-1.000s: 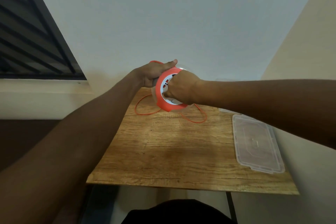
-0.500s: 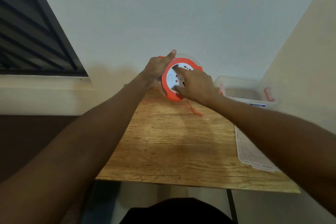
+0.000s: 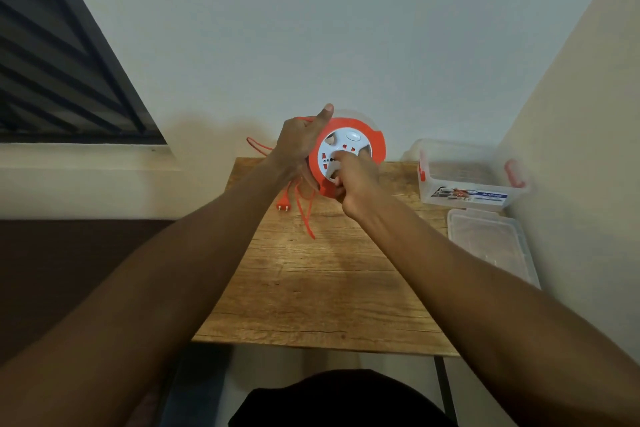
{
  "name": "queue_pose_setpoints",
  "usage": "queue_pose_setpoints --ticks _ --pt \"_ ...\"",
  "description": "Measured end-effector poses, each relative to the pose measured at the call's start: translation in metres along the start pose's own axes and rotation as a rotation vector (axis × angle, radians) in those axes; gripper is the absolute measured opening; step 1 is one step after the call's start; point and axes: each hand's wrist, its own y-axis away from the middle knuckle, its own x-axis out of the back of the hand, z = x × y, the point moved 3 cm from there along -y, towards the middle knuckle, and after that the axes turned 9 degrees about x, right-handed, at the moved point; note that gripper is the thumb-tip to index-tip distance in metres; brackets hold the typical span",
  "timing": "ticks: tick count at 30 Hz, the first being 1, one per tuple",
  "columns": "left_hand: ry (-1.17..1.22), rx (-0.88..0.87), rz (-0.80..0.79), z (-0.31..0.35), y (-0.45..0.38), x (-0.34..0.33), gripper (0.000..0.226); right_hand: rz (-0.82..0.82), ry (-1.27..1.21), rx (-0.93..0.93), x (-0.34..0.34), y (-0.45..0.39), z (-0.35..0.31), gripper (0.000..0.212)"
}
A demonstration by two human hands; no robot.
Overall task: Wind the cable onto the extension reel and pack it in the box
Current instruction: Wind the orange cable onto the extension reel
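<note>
An orange extension reel [image 3: 375, 144] with a white socket face is held upright above the far end of the wooden table [image 3: 322, 288]. My left hand [image 3: 299, 146] grips its left rim, thumb up. My right hand [image 3: 355, 185] presses on the white face at the lower part, fingers pinched on a winding knob. Loose orange cable [image 3: 304, 211] hangs from the reel to the table, ending in a plug [image 3: 283, 203]. A clear plastic box [image 3: 464, 173] with orange latches stands open at the far right.
The clear lid [image 3: 491, 246] of the box lies flat on the table's right edge, just in front of the box. Walls close in behind and to the right. A dark slatted window is at the upper left.
My right hand has turned around the reel's face from its middle to its lower part. The loose cable loop on the table has shrunk, and the plug now shows at the left.
</note>
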Motion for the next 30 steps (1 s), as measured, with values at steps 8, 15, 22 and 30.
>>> queue_pose_setpoints --ticks 8,15,22,30 --pt "0.002 0.159 -0.019 -0.013 -0.010 0.024 0.054 -0.284 1.326 0.832 0.023 0.006 -0.028 0.053" --pt "-0.023 0.244 -0.175 -0.014 -0.005 0.017 0.054 -0.958 2.168 1.377 0.029 -0.013 -0.057 0.067" --pt "-0.080 0.315 -0.270 -0.022 0.002 0.008 0.058 -1.196 2.476 1.421 0.020 -0.004 -0.053 0.071" --pt "-0.090 0.307 -0.302 -0.014 -0.001 0.000 0.053 -1.167 2.755 1.264 0.002 0.006 -0.043 0.068"
